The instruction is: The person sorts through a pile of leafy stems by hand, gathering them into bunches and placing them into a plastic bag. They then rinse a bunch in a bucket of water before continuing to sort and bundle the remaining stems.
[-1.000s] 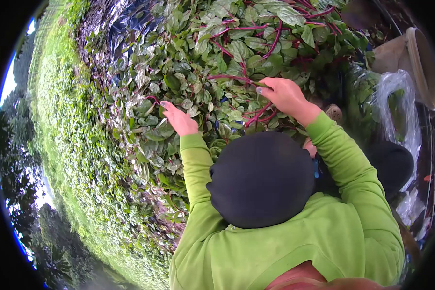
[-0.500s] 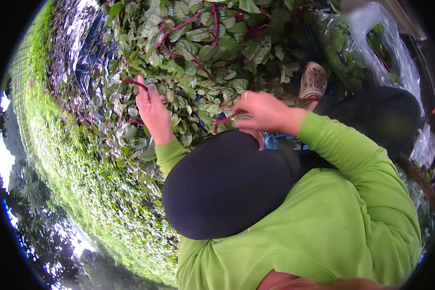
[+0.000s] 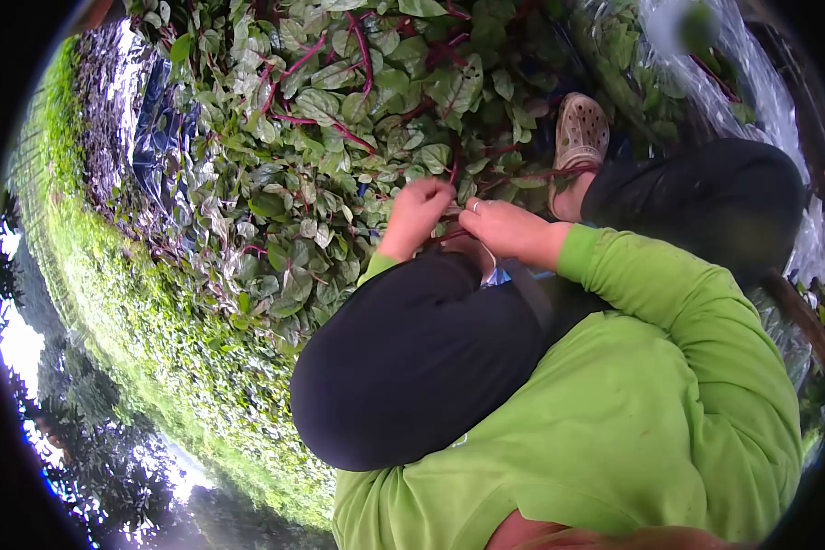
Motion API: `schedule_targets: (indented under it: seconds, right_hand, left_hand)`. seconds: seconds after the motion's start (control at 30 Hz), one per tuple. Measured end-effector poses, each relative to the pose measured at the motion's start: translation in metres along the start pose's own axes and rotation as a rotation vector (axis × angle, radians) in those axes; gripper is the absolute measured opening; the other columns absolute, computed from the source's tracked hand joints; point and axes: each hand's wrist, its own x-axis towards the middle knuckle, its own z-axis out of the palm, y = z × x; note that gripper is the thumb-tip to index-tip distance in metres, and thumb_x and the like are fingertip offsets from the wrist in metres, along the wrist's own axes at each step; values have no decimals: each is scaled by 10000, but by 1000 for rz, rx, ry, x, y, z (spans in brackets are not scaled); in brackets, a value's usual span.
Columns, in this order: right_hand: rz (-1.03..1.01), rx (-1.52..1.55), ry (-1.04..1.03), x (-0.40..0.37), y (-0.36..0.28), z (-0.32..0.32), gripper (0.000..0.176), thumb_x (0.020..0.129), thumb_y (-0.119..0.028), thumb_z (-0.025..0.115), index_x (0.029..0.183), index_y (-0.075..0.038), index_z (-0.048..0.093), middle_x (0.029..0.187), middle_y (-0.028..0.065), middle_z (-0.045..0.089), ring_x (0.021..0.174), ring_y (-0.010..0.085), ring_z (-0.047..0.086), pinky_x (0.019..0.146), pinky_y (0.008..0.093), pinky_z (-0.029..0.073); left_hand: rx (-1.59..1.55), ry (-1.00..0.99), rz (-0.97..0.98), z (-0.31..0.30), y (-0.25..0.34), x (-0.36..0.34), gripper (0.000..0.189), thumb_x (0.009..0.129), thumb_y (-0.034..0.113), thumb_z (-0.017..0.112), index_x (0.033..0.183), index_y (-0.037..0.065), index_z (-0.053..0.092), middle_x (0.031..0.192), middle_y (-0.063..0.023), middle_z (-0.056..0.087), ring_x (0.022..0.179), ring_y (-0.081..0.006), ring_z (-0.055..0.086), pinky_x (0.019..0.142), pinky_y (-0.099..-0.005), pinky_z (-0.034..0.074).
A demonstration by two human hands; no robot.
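Note:
My left hand (image 3: 417, 217) is closed in a slightly blurred pinch above my bent knee; whatever lies between its fingertips is too small to make out. Almost touching it, my right hand (image 3: 513, 229), with a ring on one finger, has its fingers closed around a thin red stem (image 3: 453, 236). Most of that stem is hidden by the fingers. Beyond both hands spreads a thick pile of leafy greens (image 3: 339, 101) with red stems.
My clog-shod foot (image 3: 582, 133) rests beside the leaves. Clear plastic sheeting (image 3: 747, 82) lies at the upper right, near a brown stick (image 3: 802, 325). Dark, shiny sheeting (image 3: 160, 128) is at the upper left. My dark-trousered knee (image 3: 403, 367) rises in front of me.
My left hand has come right and down from over the leaves, its spread fingers now closed, beside my right hand. The red stem at its fingertips no longer shows there. The view has shifted slightly.

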Motion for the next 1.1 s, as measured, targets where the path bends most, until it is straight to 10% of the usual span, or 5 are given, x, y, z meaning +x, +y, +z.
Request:
schedule_targets:
  seconds: [0.13,0.27,0.57,0.83,1.1]
  right_hand:
    - [6,101,32,-3,-9,-1,286,914,-157,593,1180,-51,604,1013,177,617,876,400,670,779,530,539]
    - [99,-22,52,-8,-6,-4,247,904,-167,585,1119,-51,624,997,171,636,897,375,679,778,504,535]
    - [126,-199,69,-10,-9,0,199,885,-171,586,1036,-58,650,1115,141,634,1095,325,625,933,497,456]
    - [-254,-333,341,16,-17,-16,298,849,-221,672,1077,-30,688,1515,203,507,1474,372,406,1178,574,318]
    - [-164,-197,139,7,0,8,189,897,-145,569,1071,-89,618,1050,83,600,1063,283,615,946,503,463]
  left_hand:
    - [894,367,372,17,19,31,499,837,298,762,1256,48,656,1083,-159,719,1005,-346,688,881,-420,527]
    - [1017,190,70,6,-25,61,476,886,193,679,1340,64,616,1087,-218,722,1020,-385,694,836,-472,544]
    - [-256,277,-311,-73,-4,-5,385,974,120,584,1343,27,647,987,27,676,804,-65,546,686,-244,476]
    - [-274,107,-233,-64,11,-12,373,877,42,611,1232,12,721,1178,-31,632,886,-119,583,755,-255,473]
    - [-625,-86,-314,-41,-1,-34,380,841,106,643,1189,-20,729,1329,-129,619,1169,-234,606,997,-326,487]
